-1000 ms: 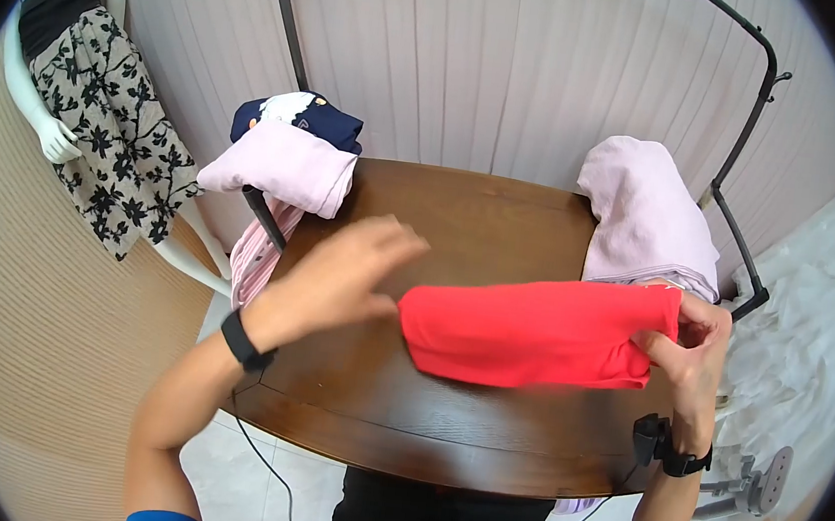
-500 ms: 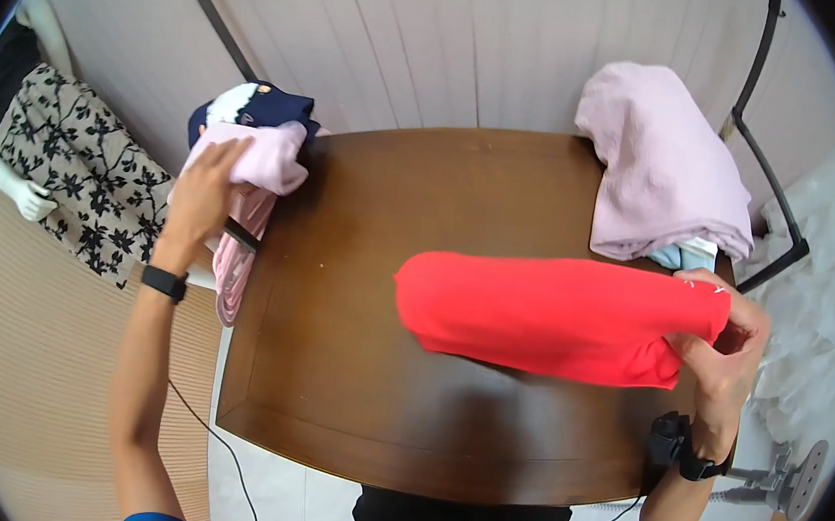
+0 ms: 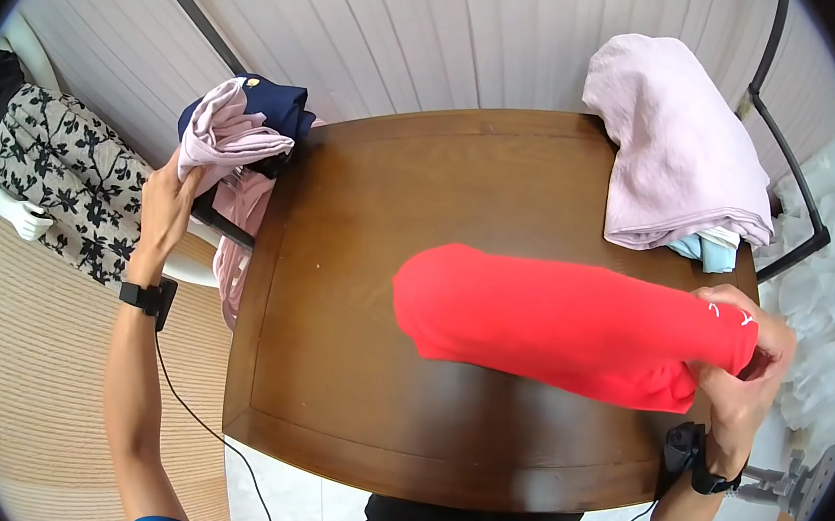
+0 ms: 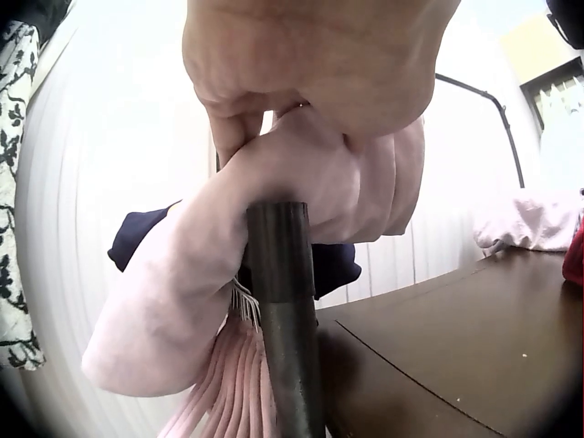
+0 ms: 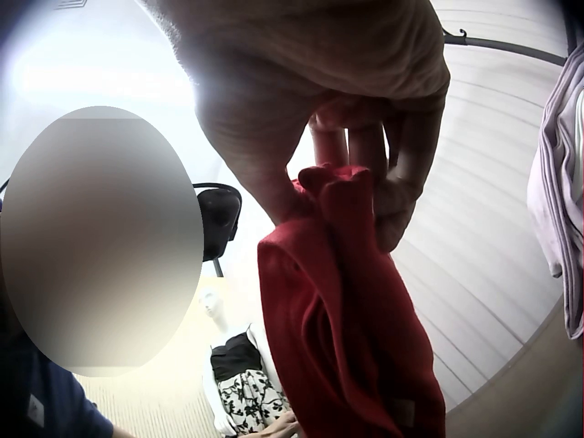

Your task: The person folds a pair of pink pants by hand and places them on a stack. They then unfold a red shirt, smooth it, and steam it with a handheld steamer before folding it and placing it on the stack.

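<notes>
At the table's left edge my left hand (image 3: 166, 208) grips a folded pale pink cloth garment (image 3: 220, 141), its side bunched and lifted. In the left wrist view the pink garment (image 4: 164, 301) drapes over the end of a black rack tube (image 4: 283, 274). A navy folded garment (image 3: 276, 108) lies just behind it. On the right, my right hand (image 3: 741, 400) pinches one end of a folded red garment (image 3: 552, 324) between thumb and fingers. The red roll stretches leftward above the table, small white marks near the held end.
A pale pink folded pile (image 3: 674, 155) with light blue cloth (image 3: 715, 254) beneath sits at the table's back right. Striped pink cloth (image 3: 232, 263) hangs by the left edge. A mannequin (image 3: 26, 153) stands left, a black rack (image 3: 793, 166) right.
My left hand has moved from over the table to the pink garment at the left and gathered it up. The red garment has shifted slightly right with my right hand. The head view has shifted.
</notes>
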`<action>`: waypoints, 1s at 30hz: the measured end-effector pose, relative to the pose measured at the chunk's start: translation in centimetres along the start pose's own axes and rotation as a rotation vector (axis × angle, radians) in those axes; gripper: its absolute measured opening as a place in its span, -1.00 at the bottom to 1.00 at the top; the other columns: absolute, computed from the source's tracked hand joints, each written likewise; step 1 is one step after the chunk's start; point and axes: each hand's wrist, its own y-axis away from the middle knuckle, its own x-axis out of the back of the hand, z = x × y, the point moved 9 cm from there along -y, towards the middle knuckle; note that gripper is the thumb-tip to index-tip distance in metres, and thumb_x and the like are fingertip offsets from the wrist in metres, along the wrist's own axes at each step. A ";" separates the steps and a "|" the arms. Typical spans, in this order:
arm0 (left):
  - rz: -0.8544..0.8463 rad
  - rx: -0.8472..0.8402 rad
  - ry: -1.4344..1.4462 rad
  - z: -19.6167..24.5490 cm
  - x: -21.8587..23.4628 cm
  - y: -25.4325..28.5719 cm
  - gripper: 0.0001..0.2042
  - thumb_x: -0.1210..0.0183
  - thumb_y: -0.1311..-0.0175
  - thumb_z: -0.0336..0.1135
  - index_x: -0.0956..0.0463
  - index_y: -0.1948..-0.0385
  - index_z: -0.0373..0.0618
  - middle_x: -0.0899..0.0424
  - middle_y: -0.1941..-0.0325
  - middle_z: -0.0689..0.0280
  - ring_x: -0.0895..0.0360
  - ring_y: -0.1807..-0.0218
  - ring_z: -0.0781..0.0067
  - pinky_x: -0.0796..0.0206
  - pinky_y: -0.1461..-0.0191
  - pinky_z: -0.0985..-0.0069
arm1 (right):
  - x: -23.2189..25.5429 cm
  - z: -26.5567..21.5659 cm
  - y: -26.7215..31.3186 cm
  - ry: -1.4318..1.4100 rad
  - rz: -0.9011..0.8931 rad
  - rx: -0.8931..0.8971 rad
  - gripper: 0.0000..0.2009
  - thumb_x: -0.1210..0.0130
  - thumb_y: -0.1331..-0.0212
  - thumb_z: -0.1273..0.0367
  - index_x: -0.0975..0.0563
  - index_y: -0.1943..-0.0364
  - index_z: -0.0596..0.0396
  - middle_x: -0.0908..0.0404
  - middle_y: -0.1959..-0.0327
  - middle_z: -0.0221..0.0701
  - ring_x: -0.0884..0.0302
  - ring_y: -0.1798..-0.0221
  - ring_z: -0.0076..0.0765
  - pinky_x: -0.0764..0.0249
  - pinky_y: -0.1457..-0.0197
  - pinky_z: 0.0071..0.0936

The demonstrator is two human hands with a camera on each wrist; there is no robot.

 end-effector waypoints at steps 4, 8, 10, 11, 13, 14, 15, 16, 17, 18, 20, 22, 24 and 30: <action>-0.009 -0.048 -0.011 1.9 0.1 0.6 -0.60 -0.11 -0.38 -0.32 -0.47 -0.24 -0.11 -0.67 0.06 -0.14 -0.59 -0.05 -0.26 -0.45 -0.05 0.13 | 0.1 0.2 0.1 0.004 -0.008 -0.004 -0.55 -0.35 0.21 0.37 -0.65 0.16 0.41 -0.74 0.25 -0.20 -0.68 0.20 -0.41 -0.54 0.01 -0.49; -0.066 -0.134 -0.051 4.1 -0.1 1.1 -0.46 -0.20 -0.25 -0.37 -0.41 -0.32 -0.07 -0.60 -0.21 -0.01 -0.58 -0.16 -0.15 -0.45 -0.24 0.17 | 0.1 0.2 0.2 -0.004 -0.010 -0.018 -0.54 -0.34 0.22 0.36 -0.64 0.17 0.42 -0.74 0.26 -0.18 -0.69 0.21 -0.38 -0.56 0.02 -0.48; -0.163 -0.184 -0.094 5.2 -0.8 1.3 -0.31 -0.29 -0.09 -0.40 -0.36 -0.38 0.00 -0.50 -0.37 0.07 -0.49 -0.32 -0.08 -0.34 -0.41 0.17 | 0.0 0.1 0.2 -0.002 -0.011 -0.004 -0.56 -0.32 0.22 0.38 -0.64 0.17 0.42 -0.74 0.27 -0.17 -0.70 0.21 -0.36 -0.56 0.02 -0.48; -0.167 -0.249 -0.192 6.0 -1.0 1.7 -0.31 -0.33 -0.09 -0.25 -0.38 -0.37 0.00 -0.45 -0.40 0.07 -0.36 -0.43 -0.06 -0.25 -0.48 0.16 | 0.0 0.0 0.2 0.002 -0.013 0.008 -0.57 -0.29 0.23 0.40 -0.64 0.18 0.41 -0.75 0.28 -0.17 -0.71 0.22 -0.35 -0.57 0.01 -0.47; -0.195 -0.320 -0.293 6.8 -1.6 2.0 -0.30 -0.29 -0.16 -0.01 -0.39 -0.37 -0.04 -0.41 -0.41 0.05 -0.22 -0.50 -0.06 -0.13 -0.54 0.13 | 0.0 -0.2 0.2 0.007 -0.009 0.014 -0.58 -0.27 0.24 0.42 -0.65 0.18 0.41 -0.75 0.29 -0.16 -0.71 0.22 -0.34 -0.57 0.01 -0.47; -0.194 -0.363 -0.286 6.9 -1.9 1.9 -0.35 -0.13 -0.29 0.15 -0.42 -0.32 -0.09 -0.43 -0.36 0.03 -0.24 -0.46 -0.07 -0.12 -0.52 0.08 | 0.0 -0.2 0.2 0.014 -0.006 0.012 -0.58 -0.25 0.25 0.45 -0.65 0.19 0.40 -0.75 0.30 -0.15 -0.72 0.22 -0.33 -0.57 0.00 -0.47; -0.190 -0.363 -0.290 6.9 -1.8 1.3 -0.35 -0.13 -0.29 0.15 -0.42 -0.32 -0.09 -0.43 -0.36 0.03 -0.24 -0.46 -0.07 -0.12 -0.52 0.08 | 0.0 -0.3 0.2 0.011 -0.004 0.017 -0.58 -0.25 0.25 0.45 -0.65 0.19 0.40 -0.75 0.30 -0.15 -0.72 0.22 -0.33 -0.57 0.00 -0.47; -0.250 -0.272 -0.200 6.5 -2.2 0.4 -0.38 -0.07 -0.34 0.15 -0.43 -0.29 -0.11 -0.45 -0.32 0.03 -0.28 -0.42 -0.07 -0.14 -0.49 0.07 | 0.0 -0.3 0.2 0.004 0.001 0.015 -0.59 -0.25 0.26 0.46 -0.65 0.19 0.39 -0.75 0.30 -0.15 -0.72 0.22 -0.33 -0.57 0.00 -0.47; -0.309 -0.181 -0.109 5.9 -2.8 -0.5 -0.41 -0.02 -0.39 0.15 -0.45 -0.26 -0.12 -0.46 -0.29 0.04 -0.32 -0.38 -0.07 -0.16 -0.47 0.06 | 0.0 -0.2 0.2 -0.003 0.006 0.013 -0.59 -0.24 0.27 0.48 -0.65 0.19 0.39 -0.75 0.31 -0.15 -0.72 0.22 -0.33 -0.57 0.00 -0.47; -0.272 -0.159 -0.079 5.3 -3.1 -1.6 -0.52 -0.07 -0.41 0.00 -0.47 -0.23 -0.09 -0.47 -0.26 0.07 -0.34 -0.33 -0.12 -0.19 -0.42 0.05 | 0.0 -0.3 0.2 -0.004 0.007 0.016 -0.59 -0.24 0.27 0.48 -0.65 0.19 0.39 -0.75 0.31 -0.15 -0.72 0.22 -0.33 -0.57 0.00 -0.47; -0.167 -0.141 -0.100 4.6 -3.7 -3.7 -0.46 -0.17 -0.32 -0.04 -0.42 -0.30 -0.03 -0.44 -0.29 0.02 -0.32 -0.35 -0.17 -0.17 -0.44 0.06 | 0.0 0.1 0.3 -0.027 0.006 -0.022 -0.59 -0.24 0.28 0.49 -0.66 0.20 0.39 -0.75 0.31 -0.15 -0.73 0.22 -0.33 -0.58 0.00 -0.46; -0.063 -0.124 -0.120 4.2 -4.1 -5.8 -0.37 -0.27 -0.24 -0.08 -0.37 -0.37 0.03 -0.41 -0.32 -0.03 -0.30 -0.37 -0.23 -0.15 -0.47 0.07 | 0.1 0.3 0.4 -0.007 0.008 -0.015 -0.59 -0.25 0.28 0.48 -0.66 0.20 0.39 -0.75 0.31 -0.15 -0.73 0.23 -0.32 -0.58 0.00 -0.46; -0.100 0.019 -0.208 2.7 -5.5 -7.8 -0.10 -0.45 0.00 -0.19 -0.20 -0.49 0.13 -0.19 -0.49 -0.19 -0.21 -0.42 -0.52 -0.14 -0.50 -0.07 | 0.1 0.3 0.4 0.014 0.011 -0.008 -0.59 -0.25 0.29 0.47 -0.66 0.21 0.38 -0.76 0.32 -0.16 -0.73 0.23 -0.32 -0.58 0.00 -0.46; -0.242 0.181 -0.465 0.6 -8.8 -10.3 0.06 -0.47 0.12 -0.24 -0.04 -0.56 0.28 -0.33 -0.38 -0.31 -0.50 -0.17 -0.52 -0.40 -0.29 -0.03 | 0.2 0.7 0.4 0.024 0.016 -0.019 -0.57 -0.29 0.33 0.43 -0.67 0.22 0.37 -0.76 0.33 -0.15 -0.75 0.24 -0.28 -0.58 0.04 -0.46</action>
